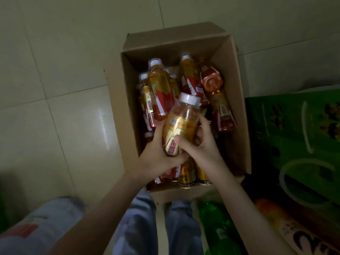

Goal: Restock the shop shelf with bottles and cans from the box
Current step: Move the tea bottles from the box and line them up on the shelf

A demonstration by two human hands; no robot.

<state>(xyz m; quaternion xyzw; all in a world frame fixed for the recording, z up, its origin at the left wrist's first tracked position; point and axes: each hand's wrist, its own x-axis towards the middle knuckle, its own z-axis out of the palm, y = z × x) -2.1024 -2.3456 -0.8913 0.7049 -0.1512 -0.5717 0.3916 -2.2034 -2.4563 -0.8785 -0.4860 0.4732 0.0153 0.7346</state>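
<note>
One clear plastic bottle of amber drink (181, 124) is gripped by both hands (158, 153) (200, 142) above the open brown cardboard box (237, 111), where many bottles and gold cans (186, 174) are left.

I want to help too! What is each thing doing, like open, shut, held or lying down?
Brown cardboard box: open, on the floor.
White-capped amber plastic bottle: capped, held by both hands.
Other amber bottles: lying in the box.
Gold cans: in the box.
Left hand: gripping.
Right hand: gripping.

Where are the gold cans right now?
In the head view, the gold cans lie at the near end of the cardboard box, just below both hands holding a white-capped bottle.
</note>
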